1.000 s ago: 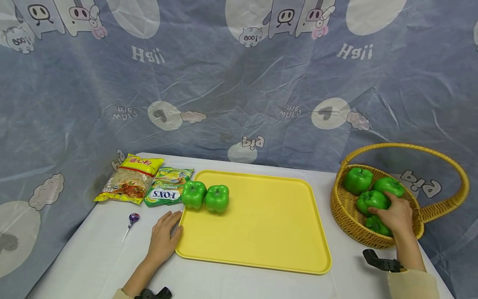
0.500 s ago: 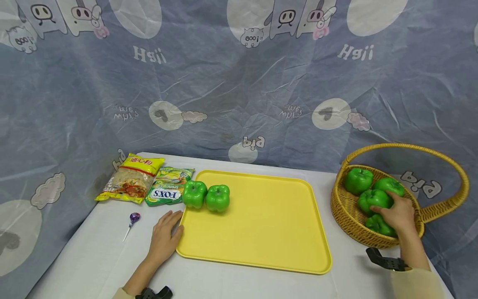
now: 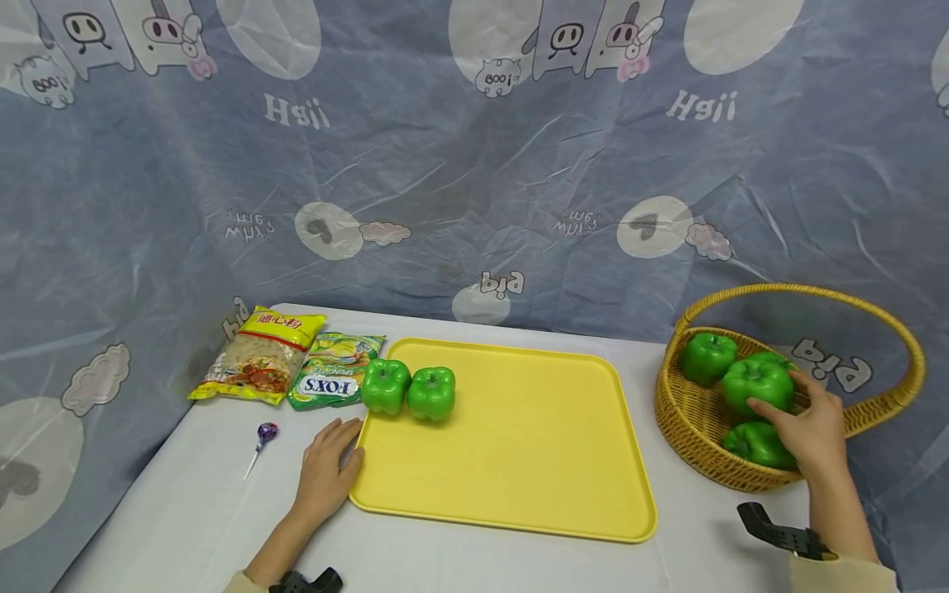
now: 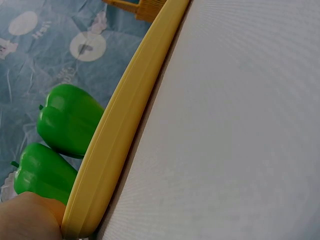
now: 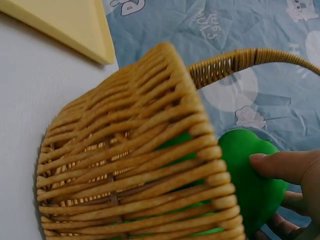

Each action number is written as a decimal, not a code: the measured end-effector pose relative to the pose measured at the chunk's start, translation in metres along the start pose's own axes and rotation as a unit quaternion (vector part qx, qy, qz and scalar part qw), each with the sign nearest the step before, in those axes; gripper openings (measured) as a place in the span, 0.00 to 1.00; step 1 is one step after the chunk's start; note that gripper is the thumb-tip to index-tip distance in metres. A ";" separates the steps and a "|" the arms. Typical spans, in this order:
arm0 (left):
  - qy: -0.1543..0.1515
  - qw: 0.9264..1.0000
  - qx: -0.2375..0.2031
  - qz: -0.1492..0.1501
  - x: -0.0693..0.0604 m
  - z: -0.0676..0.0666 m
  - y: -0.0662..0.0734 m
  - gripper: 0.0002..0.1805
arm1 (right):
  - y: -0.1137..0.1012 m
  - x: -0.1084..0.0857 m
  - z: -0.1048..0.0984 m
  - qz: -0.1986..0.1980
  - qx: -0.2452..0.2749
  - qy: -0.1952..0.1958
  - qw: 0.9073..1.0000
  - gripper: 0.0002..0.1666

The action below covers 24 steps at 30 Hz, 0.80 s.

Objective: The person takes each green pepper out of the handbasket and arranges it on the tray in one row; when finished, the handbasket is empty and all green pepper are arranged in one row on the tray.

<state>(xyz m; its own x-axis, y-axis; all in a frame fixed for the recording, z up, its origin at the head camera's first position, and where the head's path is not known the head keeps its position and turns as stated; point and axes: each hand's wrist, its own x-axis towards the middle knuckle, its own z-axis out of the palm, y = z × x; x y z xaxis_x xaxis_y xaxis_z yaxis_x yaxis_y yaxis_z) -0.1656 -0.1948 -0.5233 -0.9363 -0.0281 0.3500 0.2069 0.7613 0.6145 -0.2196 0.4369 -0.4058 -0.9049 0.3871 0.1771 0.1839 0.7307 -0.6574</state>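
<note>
My right hand [image 3: 818, 422] grips a green bell pepper [image 3: 758, 384] at the wicker basket [image 3: 685, 441]. In the right wrist view the thumb presses on that pepper [image 5: 252, 182] above the basket's rim, with fingers curled behind it. Other green peppers lie in the basket, one at the back left [image 3: 708, 357] and one at the front [image 3: 759, 445]; another is mostly hidden behind the held one. My left hand [image 3: 324, 471] rests relaxed against the left edge of the yellow tray [image 3: 519, 445], holding nothing. Two green peppers [image 3: 432, 393] stand side by side at the tray's back left.
Left of the tray lie a yellow pasta bag [image 3: 259, 354], a green Fox's candy bag [image 3: 336, 371] and a lollipop [image 3: 263, 441] on the white table [image 3: 200, 494]. The basket's tall handle [image 3: 801, 288] arches over its right side. A patterned grey-blue cloth [image 3: 445, 165] hangs behind.
My right hand has lifted the pepper up from among the others in the basket and shifted slightly right. The front pepper in the basket has tipped a little. My left hand stays put.
</note>
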 end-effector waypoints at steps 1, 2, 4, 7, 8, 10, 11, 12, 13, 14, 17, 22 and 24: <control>0.001 1.000 0.001 0.000 0.000 0.000 0.000 0.23 | -0.002 -0.003 -0.001 0.009 0.004 0.005 1.000 0.50; 0.001 1.000 0.001 0.000 0.000 0.000 0.000 0.23 | -0.003 -0.005 -0.001 0.020 0.008 0.009 1.000 0.50; 0.001 1.000 0.001 0.000 0.000 0.000 0.000 0.23 | -0.008 -0.010 -0.003 0.040 0.019 0.019 0.999 0.51; 0.000 1.000 0.000 -0.001 0.000 0.001 -0.001 0.23 | -0.014 -0.018 -0.006 0.052 0.047 0.030 0.997 0.50; -0.001 1.000 0.000 -0.002 0.000 0.001 -0.001 0.23 | -0.017 -0.021 -0.007 0.052 0.054 0.033 0.997 0.50; -0.001 1.000 0.000 -0.001 0.000 0.001 -0.002 0.23 | -0.022 -0.027 -0.008 0.050 0.073 0.035 0.995 0.49; -0.001 1.000 -0.001 -0.002 0.001 0.001 -0.002 0.23 | -0.025 -0.030 -0.008 0.046 0.083 0.036 0.995 0.49; -0.001 1.000 -0.001 -0.003 0.000 0.001 -0.002 0.23 | -0.029 -0.033 -0.009 0.043 0.092 0.037 0.994 0.49; -0.001 1.000 -0.001 -0.003 0.000 0.002 -0.003 0.23 | -0.032 -0.037 -0.008 0.039 0.100 0.037 0.994 0.48; -0.002 1.000 -0.001 -0.003 0.000 0.001 -0.003 0.23 | -0.036 -0.040 -0.009 0.033 0.105 0.036 0.993 0.48; -0.003 1.000 -0.002 -0.004 0.000 0.002 -0.003 0.23 | -0.046 -0.047 -0.006 0.005 0.121 0.019 0.993 0.48; 0.002 1.000 -0.003 0.001 0.000 0.001 -0.002 0.23 | -0.069 -0.057 0.011 -0.043 0.115 -0.011 0.992 0.49; 0.006 1.000 -0.001 0.003 0.000 0.001 -0.002 0.23 | -0.078 -0.060 0.023 -0.068 0.119 -0.023 0.990 0.49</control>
<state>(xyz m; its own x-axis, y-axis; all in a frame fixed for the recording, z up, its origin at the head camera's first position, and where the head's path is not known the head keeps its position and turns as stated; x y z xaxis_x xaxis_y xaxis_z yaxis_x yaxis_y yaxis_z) -0.1658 -0.1954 -0.5251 -0.9318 -0.0306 0.3616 0.2134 0.7597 0.6142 -0.1887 0.3441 -0.3816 -0.9329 0.2634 0.2455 -0.0320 0.6185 -0.7852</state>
